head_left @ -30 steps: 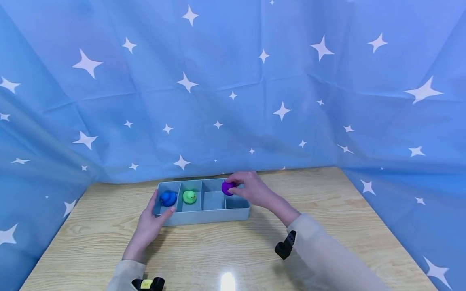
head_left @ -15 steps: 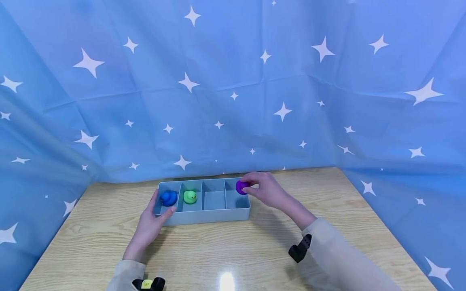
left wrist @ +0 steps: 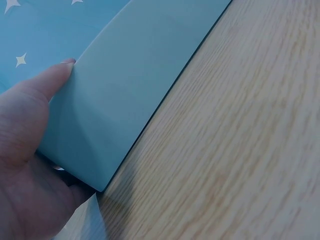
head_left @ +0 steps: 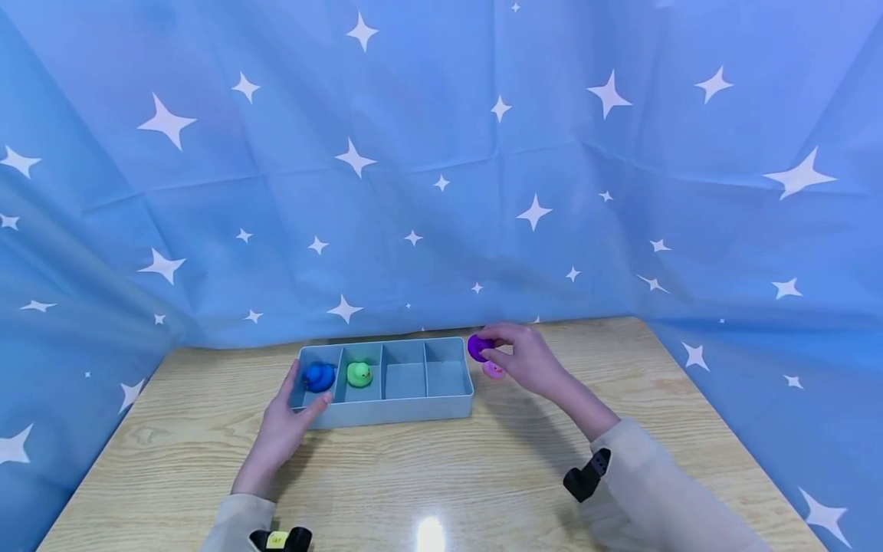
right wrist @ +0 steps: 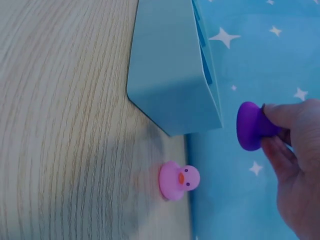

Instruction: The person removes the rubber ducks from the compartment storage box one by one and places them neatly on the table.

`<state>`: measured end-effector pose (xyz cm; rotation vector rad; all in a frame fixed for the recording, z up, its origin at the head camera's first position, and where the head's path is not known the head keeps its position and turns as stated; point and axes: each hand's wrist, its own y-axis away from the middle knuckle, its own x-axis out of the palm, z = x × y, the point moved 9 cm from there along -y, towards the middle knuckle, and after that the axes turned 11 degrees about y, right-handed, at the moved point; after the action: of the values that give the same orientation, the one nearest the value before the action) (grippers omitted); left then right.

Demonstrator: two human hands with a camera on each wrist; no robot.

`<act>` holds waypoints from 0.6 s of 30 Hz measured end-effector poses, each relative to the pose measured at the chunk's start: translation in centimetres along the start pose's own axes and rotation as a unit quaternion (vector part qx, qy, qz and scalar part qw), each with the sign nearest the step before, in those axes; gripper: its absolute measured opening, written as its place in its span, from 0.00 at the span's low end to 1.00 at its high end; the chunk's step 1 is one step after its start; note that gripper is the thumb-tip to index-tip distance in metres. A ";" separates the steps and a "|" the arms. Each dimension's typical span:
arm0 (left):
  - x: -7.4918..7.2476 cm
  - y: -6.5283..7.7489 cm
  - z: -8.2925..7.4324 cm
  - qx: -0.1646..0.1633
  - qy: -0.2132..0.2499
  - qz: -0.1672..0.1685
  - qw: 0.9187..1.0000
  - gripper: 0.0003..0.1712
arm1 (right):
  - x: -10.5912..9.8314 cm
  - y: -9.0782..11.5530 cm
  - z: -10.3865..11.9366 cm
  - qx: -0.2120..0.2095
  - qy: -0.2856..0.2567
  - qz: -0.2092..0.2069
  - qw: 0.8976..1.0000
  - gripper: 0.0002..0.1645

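Note:
A light blue divided box [head_left: 393,412] stands on the table with its compartments in a row. My left hand [head_left: 281,429] holds its left end, thumb on the front rim and fingers along the end wall. A blue rubber duck [head_left: 320,376] sits in the leftmost compartment, a green rubber duck [head_left: 359,374] in the one beside it. Just past the box's right end, my right hand [head_left: 527,359] pinches a purple rubber duck [right wrist: 250,127] above the table; its head is hidden by my fingers. Below it a pink rubber duck [right wrist: 175,181] sits on the table, partly covered in the head view.
The wooden table [head_left: 386,483] reaches back to a blue cloth [head_left: 441,207] with white stars. This cloth rises behind the box and along both sides. Each wrist wears a small black camera, such as the right wrist camera [head_left: 586,475].
My right hand has carried the purple duck rightward, from over the rightmost compartments to beyond the box's end. The pink duck has come into sight. My left hand and the box stay put.

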<state>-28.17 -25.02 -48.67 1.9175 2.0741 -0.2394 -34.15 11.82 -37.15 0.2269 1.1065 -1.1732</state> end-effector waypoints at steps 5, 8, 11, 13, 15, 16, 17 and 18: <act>0.0 0.1 0.1 -0.005 -0.001 -0.001 1.000 0.58 | -0.3 0.1 -0.3 0.006 0.008 -0.004 1.000 0.17; 0.0 0.0 0.2 -0.007 -0.002 -0.001 1.000 0.58 | -0.7 0.2 -0.5 0.009 0.015 -0.010 1.000 0.17; 0.0 0.0 0.2 -0.008 -0.002 0.000 1.000 0.59 | -1.0 0.4 -0.8 0.011 0.017 -0.017 1.000 0.17; 0.0 -0.1 0.2 -0.008 -0.001 0.000 1.000 0.59 | -1.1 0.4 -1.1 0.013 0.017 -0.018 1.000 0.17; -0.1 -0.1 0.2 -0.007 0.000 0.000 1.000 0.59 | -1.2 0.6 -1.4 0.017 0.018 -0.020 0.999 0.17; -0.1 -0.1 0.2 -0.005 0.001 0.000 1.000 0.59 | -1.3 0.6 -1.6 0.020 0.018 -0.021 0.999 0.17; -0.1 -0.1 0.2 -0.005 0.001 0.001 1.000 0.59 | -1.3 0.7 -1.7 0.024 0.020 -0.022 0.999 0.17; 0.0 -0.1 0.1 -0.004 0.001 0.001 1.000 0.59 | -1.4 0.7 -1.9 0.027 0.020 -0.023 0.999 0.17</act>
<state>-28.21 -25.12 -48.80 1.9156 2.0723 -0.2284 -34.57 14.20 -37.26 0.2690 1.1209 -1.2443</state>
